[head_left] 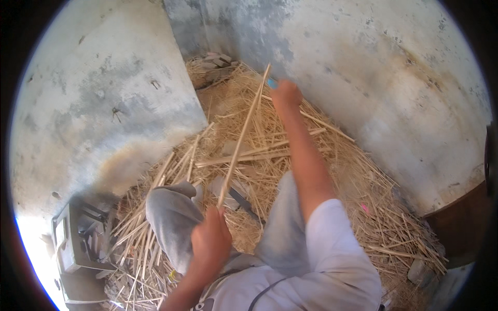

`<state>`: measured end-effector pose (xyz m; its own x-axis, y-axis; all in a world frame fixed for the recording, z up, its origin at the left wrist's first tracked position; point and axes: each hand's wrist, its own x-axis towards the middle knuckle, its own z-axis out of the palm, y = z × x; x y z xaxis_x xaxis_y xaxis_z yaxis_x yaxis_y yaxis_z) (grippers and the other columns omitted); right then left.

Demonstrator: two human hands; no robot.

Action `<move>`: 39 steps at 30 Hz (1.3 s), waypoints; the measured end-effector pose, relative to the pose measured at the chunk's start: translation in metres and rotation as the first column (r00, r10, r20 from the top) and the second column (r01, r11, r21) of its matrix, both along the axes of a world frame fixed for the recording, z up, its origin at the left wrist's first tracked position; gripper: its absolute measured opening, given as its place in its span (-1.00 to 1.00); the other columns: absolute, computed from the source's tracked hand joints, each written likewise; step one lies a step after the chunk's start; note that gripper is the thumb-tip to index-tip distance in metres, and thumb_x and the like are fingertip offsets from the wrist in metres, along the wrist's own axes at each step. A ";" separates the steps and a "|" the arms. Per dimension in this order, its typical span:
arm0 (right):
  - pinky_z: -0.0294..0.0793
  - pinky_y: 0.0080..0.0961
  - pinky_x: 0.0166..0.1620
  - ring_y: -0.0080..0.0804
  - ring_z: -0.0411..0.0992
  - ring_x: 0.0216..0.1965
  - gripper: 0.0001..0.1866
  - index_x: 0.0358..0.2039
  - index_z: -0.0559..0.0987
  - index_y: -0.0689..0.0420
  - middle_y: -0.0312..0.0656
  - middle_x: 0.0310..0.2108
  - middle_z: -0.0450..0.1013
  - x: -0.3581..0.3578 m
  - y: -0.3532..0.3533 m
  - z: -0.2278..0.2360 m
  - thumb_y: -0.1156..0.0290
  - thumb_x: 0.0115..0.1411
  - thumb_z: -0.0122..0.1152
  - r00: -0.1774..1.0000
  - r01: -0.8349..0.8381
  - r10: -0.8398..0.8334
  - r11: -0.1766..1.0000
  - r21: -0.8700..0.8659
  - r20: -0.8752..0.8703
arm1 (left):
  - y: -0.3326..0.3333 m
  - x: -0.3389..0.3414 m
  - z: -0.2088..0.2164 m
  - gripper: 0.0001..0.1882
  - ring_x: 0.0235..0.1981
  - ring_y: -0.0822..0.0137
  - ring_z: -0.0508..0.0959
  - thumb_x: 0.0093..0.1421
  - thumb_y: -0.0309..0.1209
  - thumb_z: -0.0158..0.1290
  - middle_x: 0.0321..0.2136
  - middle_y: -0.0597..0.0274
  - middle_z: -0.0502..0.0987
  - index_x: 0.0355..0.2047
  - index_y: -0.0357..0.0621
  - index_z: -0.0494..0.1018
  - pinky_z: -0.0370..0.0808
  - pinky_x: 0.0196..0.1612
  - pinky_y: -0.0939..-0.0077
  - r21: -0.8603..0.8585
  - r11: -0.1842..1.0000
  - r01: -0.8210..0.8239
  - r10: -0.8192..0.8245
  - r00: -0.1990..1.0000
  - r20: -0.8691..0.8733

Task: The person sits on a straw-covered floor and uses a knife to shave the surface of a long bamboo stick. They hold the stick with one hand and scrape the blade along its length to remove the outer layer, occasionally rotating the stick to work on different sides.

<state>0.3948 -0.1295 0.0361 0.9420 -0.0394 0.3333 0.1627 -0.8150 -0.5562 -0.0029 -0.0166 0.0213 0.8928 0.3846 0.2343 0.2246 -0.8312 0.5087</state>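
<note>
Left hand: my left hand (210,239) is clenched around the near end of a long bamboo strip (243,136), low and close to my body, just above my grey-clad knee (171,220).
Right hand: my right hand (285,94) is stretched far out at the strip's other end, fist closed on something with a small blue handle (272,83) — I cannot make out a blade, only that blue tip beside the strip's top.
The strip: it runs as one pale slanting line from my left fist up to my right, held clear above the litter, not resting on anything.
Underfoot: a thick heap of bamboo shavings and slivers (332,171) covers the ground, with a bundle of split sticks (136,243) lying near my left knee.
Around: rough grey concrete walls (104,93) meet in a corner ahead; a boxy metal machine (78,236) sits at my lower left.
Risk — splinters: the strip's raw edges could cut my left palm if it slides through a tight fist.
Risk — snapping: held only at its ends, the thin strip may bow and crack if I push unevenly.
Risk — the tool: with my arm at full reach, a slip off the strip's end would be hard to check.
</note>
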 end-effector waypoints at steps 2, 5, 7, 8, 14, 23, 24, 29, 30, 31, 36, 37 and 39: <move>0.49 -0.21 -0.45 -0.17 0.54 -0.50 -0.89 -0.41 0.62 0.14 -0.10 -0.53 0.55 0.004 0.005 -0.010 0.37 0.12 0.29 0.971 -0.088 0.089 0.996 -0.016 0.220 | 0.000 -0.027 -0.011 -0.79 -0.60 -0.25 0.52 0.40 -0.35 -0.08 -0.70 -0.15 0.45 -0.38 -0.16 0.28 0.41 -0.57 -0.06 -0.051 0.999 0.017 -0.018 1.000 -0.018; 0.49 -0.18 -0.44 -0.11 0.56 -0.47 -0.88 -0.39 0.63 0.13 -0.10 -0.53 0.55 0.001 0.010 -0.024 0.37 0.13 0.26 0.935 -0.133 0.156 0.987 -0.093 0.319 | 0.004 -0.054 0.003 -0.77 -0.57 -0.24 0.53 0.41 -0.34 -0.10 -0.66 -0.17 0.45 -0.39 -0.17 0.30 0.42 -0.54 -0.02 -0.146 0.989 0.030 -0.041 0.996 -0.073; 0.49 -0.15 -0.40 -0.08 0.57 -0.43 -0.88 -0.36 0.63 0.15 -0.07 -0.50 0.55 0.007 0.021 -0.024 0.38 0.15 0.25 0.953 -0.034 0.073 0.990 -0.134 0.295 | 0.007 -0.075 -0.004 -0.77 -0.53 -0.25 0.53 0.42 -0.34 -0.12 -0.63 -0.21 0.46 -0.36 -0.19 0.34 0.41 -0.53 0.02 -0.255 0.965 0.061 -0.096 0.987 -0.128; 0.50 -0.16 -0.37 -0.09 0.57 -0.41 -0.87 -0.33 0.63 0.17 -0.03 -0.48 0.56 0.014 0.019 -0.029 0.39 0.17 0.23 0.965 0.084 -0.040 0.983 -0.160 0.260 | 0.010 -0.094 -0.012 -0.77 -0.52 -0.26 0.53 0.42 -0.33 -0.13 -0.61 -0.23 0.46 -0.34 -0.21 0.36 0.41 -0.53 0.05 -0.303 0.950 0.073 -0.127 0.978 -0.163; 0.49 -0.23 -0.40 -0.20 0.56 -0.41 -0.69 -0.25 0.63 0.30 0.02 -0.37 0.59 0.039 -0.070 -0.030 0.25 0.25 0.20 0.951 0.262 -0.201 0.927 0.269 -0.233 | 0.079 -0.236 -0.153 -0.54 0.18 -0.08 0.23 0.39 -0.08 -0.11 0.17 -0.14 0.18 0.18 -0.02 0.28 0.24 0.17 0.14 -0.069 0.992 -0.102 0.031 0.744 -0.667; 0.06 -0.33 -0.65 -0.48 0.05 -0.81 -0.51 -0.73 0.43 0.16 -0.34 -0.83 0.16 -0.073 0.006 0.018 0.19 0.33 0.11 0.944 -0.312 0.296 0.945 0.098 0.145 | 0.070 -0.053 -0.035 -0.71 -0.70 0.67 0.14 0.47 -0.19 -0.14 -0.66 0.55 0.21 -0.25 -0.11 0.45 0.04 -0.66 0.69 -0.820 0.571 0.044 0.039 0.996 0.080; 0.19 -0.29 -0.63 -0.40 0.18 -0.78 -0.63 -0.61 0.53 0.17 -0.28 -0.81 0.23 -0.096 0.014 0.019 0.23 0.28 0.15 0.927 -0.369 0.357 0.923 0.108 0.113 | 0.070 -0.040 -0.027 -0.71 -0.71 0.67 0.12 0.47 -0.18 -0.14 -0.66 0.55 0.20 -0.25 -0.10 0.44 0.02 -0.66 0.69 -0.844 0.535 0.037 0.031 0.997 0.064; 0.45 -0.20 -0.52 -0.22 0.48 -0.63 -0.85 -0.45 0.62 0.15 -0.14 -0.67 0.45 -0.161 0.038 -0.022 0.34 0.13 0.26 0.765 -0.539 0.551 0.831 -0.138 0.333 | 0.061 -0.002 -0.016 -0.71 -0.70 0.66 0.13 0.47 -0.17 -0.12 -0.65 0.52 0.24 -0.27 -0.10 0.42 0.03 -0.64 0.68 -0.859 0.500 0.113 -0.011 0.992 0.124; 0.48 -0.19 -0.50 -0.20 0.52 -0.59 -0.87 -0.45 0.61 0.14 -0.12 -0.63 0.49 -0.167 0.042 -0.026 0.35 0.11 0.28 0.697 -0.558 0.578 0.809 -0.187 0.424 | 0.059 0.000 -0.015 -0.69 -0.68 0.64 0.17 0.46 -0.17 -0.11 -0.65 0.49 0.27 -0.29 -0.12 0.43 0.09 -0.62 0.67 -0.847 0.520 0.115 -0.012 0.992 0.128; 0.50 -0.18 -0.47 -0.17 0.54 -0.55 -0.88 -0.44 0.62 0.14 -0.11 -0.60 0.51 -0.171 0.044 -0.028 0.36 0.10 0.29 0.716 -0.561 0.606 0.795 -0.231 0.346 | 0.057 0.003 -0.015 -0.68 -0.65 0.63 0.22 0.46 -0.16 -0.10 -0.65 0.46 0.31 -0.30 -0.14 0.43 0.15 -0.60 0.66 -0.834 0.539 0.118 -0.014 0.991 0.132; 0.56 -0.15 -0.34 -0.08 0.60 -0.42 -0.87 -0.37 0.65 0.17 -0.10 -0.53 0.56 -0.177 0.048 -0.030 0.40 0.09 0.30 0.820 -0.505 0.571 0.756 -0.417 0.043 | 0.044 0.011 -0.027 -0.68 -0.64 0.62 0.24 0.46 -0.18 -0.10 -0.65 0.47 0.30 -0.34 -0.15 0.42 0.18 -0.56 0.66 -0.808 0.574 0.136 -0.021 0.988 0.151; 0.57 -0.15 -0.35 -0.09 0.60 -0.43 -0.86 -0.36 0.65 0.19 -0.10 -0.53 0.56 -0.170 0.047 -0.029 0.40 0.11 0.30 0.882 -0.441 0.472 0.830 -0.341 0.008 | 0.040 0.013 -0.029 -0.68 -0.64 0.61 0.25 0.46 -0.19 -0.10 -0.65 0.47 0.29 -0.35 -0.15 0.42 0.19 -0.55 0.66 -0.783 0.608 0.133 -0.021 0.988 0.151; 0.57 -0.15 -0.37 -0.10 0.60 -0.45 -0.85 -0.35 0.65 0.23 -0.11 -0.52 0.56 -0.141 0.043 -0.024 0.41 0.13 0.29 0.961 -0.276 0.263 0.941 -0.195 -0.088 | 0.026 0.008 -0.030 -0.68 -0.64 0.61 0.25 0.46 -0.19 -0.10 -0.65 0.47 0.29 -0.35 -0.15 0.42 0.20 -0.55 0.65 -0.813 0.578 0.070 -0.073 0.997 0.034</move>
